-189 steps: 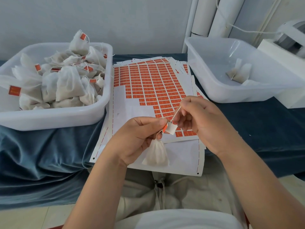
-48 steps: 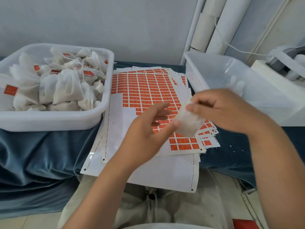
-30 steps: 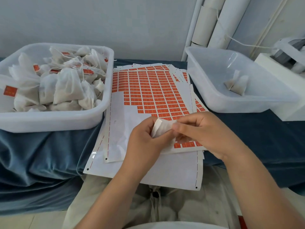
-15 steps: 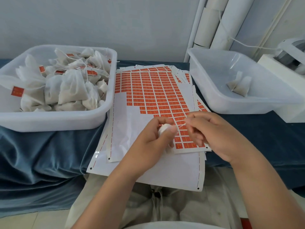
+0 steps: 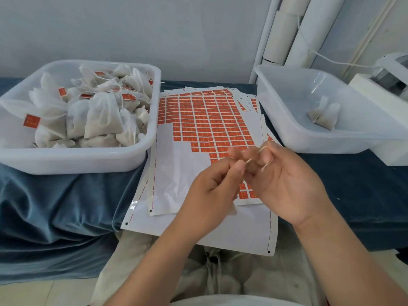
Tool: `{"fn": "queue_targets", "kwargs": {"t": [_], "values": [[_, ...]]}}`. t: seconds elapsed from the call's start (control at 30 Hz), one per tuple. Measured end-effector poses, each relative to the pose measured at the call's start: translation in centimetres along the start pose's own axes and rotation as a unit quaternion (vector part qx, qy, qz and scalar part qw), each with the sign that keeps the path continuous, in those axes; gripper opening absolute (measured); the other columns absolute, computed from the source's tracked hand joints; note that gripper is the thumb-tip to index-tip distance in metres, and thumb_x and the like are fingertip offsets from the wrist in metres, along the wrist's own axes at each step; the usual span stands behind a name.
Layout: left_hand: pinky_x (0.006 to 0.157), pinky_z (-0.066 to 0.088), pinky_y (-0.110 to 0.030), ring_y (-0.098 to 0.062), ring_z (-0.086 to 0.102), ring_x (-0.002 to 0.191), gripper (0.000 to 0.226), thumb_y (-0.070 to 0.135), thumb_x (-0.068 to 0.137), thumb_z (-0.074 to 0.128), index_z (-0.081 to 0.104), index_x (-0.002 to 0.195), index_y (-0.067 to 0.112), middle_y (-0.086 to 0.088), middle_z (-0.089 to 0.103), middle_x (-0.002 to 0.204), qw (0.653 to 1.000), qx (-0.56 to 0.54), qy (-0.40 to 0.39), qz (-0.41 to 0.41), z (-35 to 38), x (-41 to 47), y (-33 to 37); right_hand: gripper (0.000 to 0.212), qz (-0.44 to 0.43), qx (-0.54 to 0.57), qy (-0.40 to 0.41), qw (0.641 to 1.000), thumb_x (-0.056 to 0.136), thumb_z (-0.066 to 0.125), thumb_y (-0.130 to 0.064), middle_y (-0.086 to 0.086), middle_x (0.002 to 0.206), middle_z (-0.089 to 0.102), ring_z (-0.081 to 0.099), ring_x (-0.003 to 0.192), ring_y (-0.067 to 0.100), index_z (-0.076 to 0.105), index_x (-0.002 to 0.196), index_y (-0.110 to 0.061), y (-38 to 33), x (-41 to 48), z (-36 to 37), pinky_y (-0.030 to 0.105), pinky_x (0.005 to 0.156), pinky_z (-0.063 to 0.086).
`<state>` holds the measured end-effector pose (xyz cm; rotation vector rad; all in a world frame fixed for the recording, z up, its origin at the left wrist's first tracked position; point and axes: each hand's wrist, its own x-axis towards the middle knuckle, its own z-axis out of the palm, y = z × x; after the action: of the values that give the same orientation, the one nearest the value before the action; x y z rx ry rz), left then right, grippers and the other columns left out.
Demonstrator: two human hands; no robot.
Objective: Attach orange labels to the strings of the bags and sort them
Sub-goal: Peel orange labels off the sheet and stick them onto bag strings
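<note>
My left hand [image 5: 212, 191] grips a small white bag; only a white scrap of the bag [image 5: 234, 210] shows under the palm. Its thin string [image 5: 249, 161] runs from my left fingertips up to my right hand [image 5: 282, 184], whose blurred, curled fingers hold the string. Both hands hover over the sheet of orange labels [image 5: 205, 120], near its lower right corner. No label is visible on this string.
A white bin [image 5: 77, 161] at the left is heaped with labelled bags [image 5: 101, 115]. Another white bin [image 5: 284, 129] at the right holds a couple of unlabelled bags [image 5: 324, 115]. Blue cloth [image 5: 66, 206] covers the table. White pipes [image 5: 287, 34] and a white machine [image 5: 388, 80] stand behind.
The bag has slipped from my left fingertips into the palm. My right hand has risen a little and drawn the string out between the hands.
</note>
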<state>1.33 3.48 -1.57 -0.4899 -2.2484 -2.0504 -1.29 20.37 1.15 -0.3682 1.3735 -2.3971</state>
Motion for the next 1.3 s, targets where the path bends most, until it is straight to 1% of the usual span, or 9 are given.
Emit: {"fn": "queue_targets", "kwargs": {"t": [0.1, 0.23, 0.33, 0.5, 0.63, 0.77, 1.03, 1.17, 1.3], "values": [[0.063, 0.053, -0.022, -0.005, 0.058, 0.062, 0.042, 0.047, 0.109, 0.047, 0.061, 0.074, 0.028, 0.005, 0.062, 0.066, 0.999, -0.019, -0.027, -0.007, 0.2, 0.0, -0.3, 0.035, -0.010, 0.084, -0.031, 0.996, 0.106, 0.052, -0.028, 0.000, 0.079, 0.068, 0.070, 0.094, 0.020, 0.066, 0.076, -0.018, -0.1, -0.2, 0.3, 0.044, 0.113, 0.045], [0.070, 0.046, -0.012, -0.001, 0.063, 0.077, 0.028, 0.052, 0.104, 0.056, 0.071, 0.088, 0.034, 0.016, 0.068, 0.080, 0.996, 0.094, -0.002, -0.006, -0.3, 0.2, -1.4, 0.026, -0.028, 0.116, -0.016, 0.993, 0.106, 0.057, -0.033, -0.005, 0.069, 0.052, 0.052, 0.062, 0.010, 0.064, 0.085, -0.019, -1.3, 0.2, 0.1, 0.033, 0.089, 0.056], [0.091, 0.052, -0.017, 0.007, 0.064, 0.099, 0.017, 0.054, 0.099, 0.064, 0.069, 0.111, 0.044, 0.027, 0.071, 0.111, 0.952, 0.293, 0.063, -0.056, -1.7, 0.6, -2.1, 0.030, -0.056, -0.086, 0.109, 0.989, 0.103, 0.060, -0.042, -0.006, 0.064, 0.049, 0.043, 0.052, 0.007, 0.066, 0.080, -0.023, -2.3, -0.3, -0.9, 0.023, 0.062, 0.049], [0.113, 0.042, -0.037, -0.011, 0.053, 0.137, 0.069, 0.074, 0.087, 0.065, 0.053, 0.144, 0.038, 0.017, 0.055, 0.151, 0.878, 0.461, 0.070, -0.104, -3.3, 0.6, -2.2, 0.027, 0.000, -0.577, 0.192, 0.794, 0.100, 0.056, -0.056, -0.025, 0.092, 0.075, 0.072, 0.079, -0.007, 0.070, 0.089, -0.036, -2.4, -0.3, -2.1, 0.021, 0.071, 0.056], [0.084, 0.045, -0.019, 0.001, 0.060, 0.092, 0.041, 0.075, 0.083, 0.069, 0.063, 0.103, 0.040, 0.028, 0.061, 0.100, 0.867, 0.482, -0.020, -0.124, -2.8, 0.3, -1.7, 0.023, 0.095, -0.703, 0.103, 0.697, 0.100, 0.058, -0.054, -0.025, 0.096, 0.072, 0.068, 0.079, -0.009, 0.070, 0.089, -0.038, -1.6, 0.0, -2.6, 0.016, 0.072, 0.049], [0.067, 0.047, -0.019, -0.004, 0.064, 0.067, 0.036, 0.064, 0.091, 0.068, 0.074, 0.078, 0.031, 0.016, 0.069, 0.066, 0.835, 0.485, -0.170, -0.197, -2.0, 0.2, -1.9, 0.027, 0.137, -0.732, 0.046, 0.666, 0.100, 0.062, -0.053, -0.020, 0.089, 0.074, 0.067, 0.074, -0.006, 0.076, 0.089, -0.033, -0.5, 0.4, -3.4, 0.015, 0.067, 0.044], [0.105, 0.048, -0.035, -0.009, 0.055, 0.130, 0.064, 0.075, 0.084, 0.068, 0.052, 0.139, 0.046, 0.022, 0.055, 0.145, 0.843, 0.533, -0.070, -0.022, -3.4, 0.9, -3.0, 0.026, 0.093, -0.726, 0.076, 0.677, 0.100, 0.061, -0.053, -0.021, 0.093, 0.073, 0.068, 0.076, -0.002, 0.075, 0.090, -0.033, 0.4, 0.9, -4.8, 0.016, 0.072, 0.048], [0.103, 0.049, -0.035, -0.012, 0.064, 0.125, 0.058, 0.075, 0.092, 0.054, 0.060, 0.142, 0.045, 0.019, 0.065, 0.142, 0.853, 0.518, -0.060, -0.011, -4.7, 1.4, -3.8, 0.031, 0.064, -0.723, 0.034, 0.687, 0.088, 0.068, -0.068, -0.033, 0.076, 0.066, 0.061, 0.073, -0.009, 0.073, 0.081, -0.039, 0.5, 0.8, -5.0, 0.018, 0.064, 0.040], [0.093, 0.051, -0.032, -0.016, 0.071, 0.115, 0.053, 0.069, 0.095, 0.053, 0.066, 0.137, 0.040, 0.013, 0.071, 0.134, 0.854, 0.519, -0.024, 0.013, -5.0, 1.5, -4.3, 0.049, 0.002, -0.797, -0.006, 0.604, 0.090, 0.061, -0.072, -0.033, 0.100, 0.067, 0.053, 0.078, -0.007, 0.072, 0.126, -0.041, 1.6, 1.2, -5.2, 0.009, 0.071, 0.030]]}}
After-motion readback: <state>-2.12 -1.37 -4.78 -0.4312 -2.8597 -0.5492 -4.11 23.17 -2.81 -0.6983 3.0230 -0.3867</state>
